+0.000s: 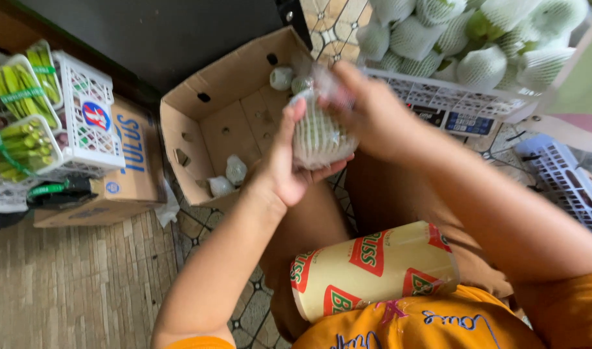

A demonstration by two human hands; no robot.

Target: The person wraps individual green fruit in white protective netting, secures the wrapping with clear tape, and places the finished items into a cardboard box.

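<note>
My left hand (pixel 288 161) cups a round fruit in white foam netting (pixel 316 132), which is covered with clear film. My right hand (pixel 367 110) grips the top of the same fruit, pinching the film there. Both hands hold it above my lap, over the edge of an open cardboard box (pixel 212 103). A roll of cling film with a yellow and red label (pixel 373 268) lies across my lap, against my orange shirt.
The cardboard box holds a few wrapped fruits (pixel 234 169). A white crate (pixel 451 97) of several foam-netted fruits stands at the upper right. Trays of green vegetables (pixel 21 103) sit in white crates on a box at left. A blue crate (pixel 567 181) lies at right.
</note>
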